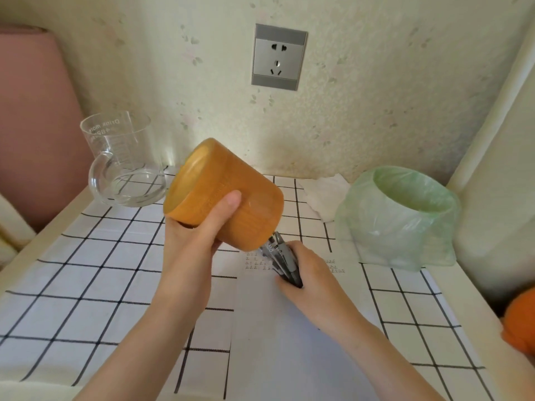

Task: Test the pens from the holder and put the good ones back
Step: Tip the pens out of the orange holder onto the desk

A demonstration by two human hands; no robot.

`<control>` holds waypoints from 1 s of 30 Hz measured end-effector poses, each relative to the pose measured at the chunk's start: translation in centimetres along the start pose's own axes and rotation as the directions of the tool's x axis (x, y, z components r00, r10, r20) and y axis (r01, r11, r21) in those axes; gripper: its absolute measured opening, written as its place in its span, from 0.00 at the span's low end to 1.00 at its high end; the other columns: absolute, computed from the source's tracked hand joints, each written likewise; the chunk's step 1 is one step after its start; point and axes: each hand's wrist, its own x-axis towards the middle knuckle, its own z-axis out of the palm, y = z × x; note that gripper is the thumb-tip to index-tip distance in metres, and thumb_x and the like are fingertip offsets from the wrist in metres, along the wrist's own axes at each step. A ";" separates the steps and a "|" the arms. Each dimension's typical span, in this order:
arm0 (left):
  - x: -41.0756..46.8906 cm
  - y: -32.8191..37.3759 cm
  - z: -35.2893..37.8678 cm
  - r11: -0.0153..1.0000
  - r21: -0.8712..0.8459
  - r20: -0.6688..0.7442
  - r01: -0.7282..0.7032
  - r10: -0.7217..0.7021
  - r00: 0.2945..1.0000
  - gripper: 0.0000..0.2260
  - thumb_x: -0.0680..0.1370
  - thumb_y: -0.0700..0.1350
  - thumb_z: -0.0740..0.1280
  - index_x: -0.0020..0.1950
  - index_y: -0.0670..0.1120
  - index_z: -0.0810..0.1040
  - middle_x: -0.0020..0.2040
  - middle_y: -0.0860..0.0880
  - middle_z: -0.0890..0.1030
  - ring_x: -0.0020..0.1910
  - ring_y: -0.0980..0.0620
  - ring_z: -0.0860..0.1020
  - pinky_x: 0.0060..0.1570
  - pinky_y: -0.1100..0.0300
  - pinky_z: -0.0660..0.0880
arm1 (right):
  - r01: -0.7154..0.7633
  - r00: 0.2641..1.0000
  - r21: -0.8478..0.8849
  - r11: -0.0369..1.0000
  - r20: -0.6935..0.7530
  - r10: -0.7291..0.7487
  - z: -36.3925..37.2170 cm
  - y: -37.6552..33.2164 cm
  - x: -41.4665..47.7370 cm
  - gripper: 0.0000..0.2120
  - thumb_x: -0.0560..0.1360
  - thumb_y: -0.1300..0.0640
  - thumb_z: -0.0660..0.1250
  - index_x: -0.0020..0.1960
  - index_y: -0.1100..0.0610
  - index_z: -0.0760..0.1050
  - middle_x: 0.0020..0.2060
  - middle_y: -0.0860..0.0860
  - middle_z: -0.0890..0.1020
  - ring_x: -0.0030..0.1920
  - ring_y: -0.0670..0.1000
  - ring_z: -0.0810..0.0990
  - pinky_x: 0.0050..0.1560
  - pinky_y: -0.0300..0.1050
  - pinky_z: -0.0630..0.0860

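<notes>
My left hand (199, 235) grips a round wooden pen holder (231, 186), tipped over above the table with its base toward the upper left and its mouth down to the right. Several dark pens (282, 260) stick out of the mouth. My right hand (307, 280) is curled round this bundle of pens just below the holder. Under both hands lies a white sheet of paper (278, 337) with small red marks near its top.
A clear glass mug (124, 160) stands at the back left. A small bin lined with a green bag (402, 218) sits at the right, a crumpled white tissue (324, 195) behind it. A checked cloth (95, 285) covers the table. An orange object (521, 322) is at the right edge.
</notes>
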 end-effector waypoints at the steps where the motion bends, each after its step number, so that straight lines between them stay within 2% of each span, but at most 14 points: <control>1: 0.2 0.2 -0.2 1.000 -0.019 -0.025 -0.008 0.008 1.000 0.32 0.62 0.54 0.76 0.64 0.57 0.70 0.56 0.57 0.80 0.56 0.57 0.79 0.57 0.50 0.75 | 0.007 1.000 -0.022 1.000 -0.001 -0.007 0.0 0.0 0.0 0.13 0.74 0.59 0.65 0.58 0.52 0.70 0.45 0.47 0.75 0.46 0.50 0.72 0.45 0.42 0.69; 4: 0.4 0.8 -0.7 0.997 -0.061 -0.095 -0.050 0.044 0.995 0.32 0.66 0.55 0.73 0.68 0.58 0.66 0.61 0.57 0.77 0.59 0.56 0.77 0.58 0.49 0.75 | 0.053 0.998 -0.148 0.988 0.022 -0.051 0.3 0.2 0.0 0.14 0.76 0.53 0.65 0.61 0.53 0.71 0.49 0.47 0.74 0.50 0.49 0.70 0.50 0.41 0.68; 7: 0.3 1.2 -0.6 0.994 -0.081 -0.098 -0.078 0.070 0.993 0.29 0.69 0.55 0.70 0.68 0.58 0.65 0.62 0.57 0.76 0.59 0.56 0.77 0.57 0.50 0.76 | 0.109 0.993 -0.272 0.956 0.076 -0.091 0.5 0.3 0.1 0.23 0.74 0.45 0.66 0.66 0.53 0.70 0.61 0.46 0.72 0.62 0.48 0.67 0.63 0.41 0.65; 10: 0.2 1.1 -0.6 0.992 -0.118 0.008 0.034 -0.033 0.999 0.28 0.69 0.56 0.69 0.68 0.57 0.67 0.60 0.55 0.79 0.57 0.55 0.79 0.54 0.51 0.77 | 0.068 0.988 -0.271 0.960 0.153 -0.027 0.2 -0.3 0.3 0.40 0.69 0.34 0.67 0.74 0.50 0.59 0.72 0.45 0.62 0.71 0.47 0.58 0.72 0.43 0.55; 14: -0.2 0.3 -0.1 0.950 -0.180 0.122 0.255 -0.236 0.964 0.26 0.69 0.58 0.70 0.65 0.54 0.71 0.56 0.51 0.82 0.56 0.51 0.80 0.54 0.49 0.77 | 0.054 0.968 -0.264 0.963 0.249 0.014 -0.3 -0.7 0.2 0.48 0.64 0.27 0.63 0.77 0.45 0.50 0.77 0.44 0.51 0.75 0.48 0.52 0.75 0.49 0.50; 17: -0.4 0.1 0.3 0.860 -0.320 0.156 0.398 -0.366 0.917 0.24 0.70 0.56 0.67 0.64 0.49 0.73 0.56 0.46 0.82 0.55 0.46 0.80 0.54 0.45 0.76 | 0.146 0.955 -0.340 0.929 0.293 -0.043 0.6 0.0 -0.2 0.49 0.65 0.25 0.56 0.78 0.47 0.45 0.78 0.46 0.47 0.77 0.46 0.44 0.76 0.51 0.42; 22: 0.0 -0.5 0.0 0.618 -0.532 0.284 0.579 -0.514 0.810 0.30 0.70 0.60 0.69 0.67 0.46 0.69 0.61 0.37 0.77 0.57 0.34 0.77 0.54 0.39 0.74 | 0.209 0.957 -0.353 0.912 0.264 -0.117 1.4 0.3 -0.4 0.44 0.70 0.27 0.52 0.78 0.47 0.41 0.78 0.45 0.43 0.76 0.44 0.38 0.76 0.50 0.40; 24: 0.1 -0.8 -0.2 0.533 -0.546 0.360 0.646 -0.547 0.756 0.32 0.70 0.62 0.68 0.68 0.46 0.69 0.62 0.35 0.76 0.58 0.33 0.76 0.55 0.38 0.73 | 0.178 0.965 -0.209 0.962 0.230 -0.128 0.8 -0.3 -0.2 0.43 0.70 0.28 0.54 0.77 0.44 0.43 0.78 0.43 0.47 0.76 0.42 0.42 0.76 0.52 0.44; 26: 0.1 -0.7 -0.1 0.470 -0.540 0.416 0.698 -0.571 0.707 0.33 0.71 0.64 0.66 0.67 0.44 0.70 0.61 0.34 0.76 0.59 0.34 0.76 0.54 0.40 0.74 | 0.098 0.987 0.064 0.993 0.119 -0.105 -0.7 -1.3 -0.1 0.41 0.69 0.31 0.62 0.76 0.41 0.49 0.75 0.38 0.56 0.74 0.38 0.53 0.76 0.50 0.52; 28: -0.2 -0.7 -0.1 0.406 -0.538 0.461 0.739 -0.592 0.661 0.33 0.71 0.65 0.65 0.66 0.42 0.71 0.61 0.33 0.76 0.59 0.35 0.76 0.53 0.42 0.76 | 0.015 0.997 0.321 0.947 0.061 -0.036 -2.2 -1.9 0.1 0.39 0.69 0.41 0.71 0.74 0.39 0.54 0.71 0.33 0.62 0.71 0.34 0.59 0.73 0.46 0.59; 30: -0.3 -0.6 -0.1 0.349 -0.516 0.507 0.782 -0.611 0.607 0.35 0.70 0.66 0.65 0.67 0.41 0.71 0.62 0.34 0.75 0.61 0.36 0.75 0.53 0.45 0.76 | 0.010 0.995 0.466 0.884 0.079 -0.053 -3.1 -2.3 0.2 0.40 0.69 0.51 0.75 0.73 0.39 0.55 0.69 0.33 0.66 0.70 0.36 0.62 0.72 0.48 0.62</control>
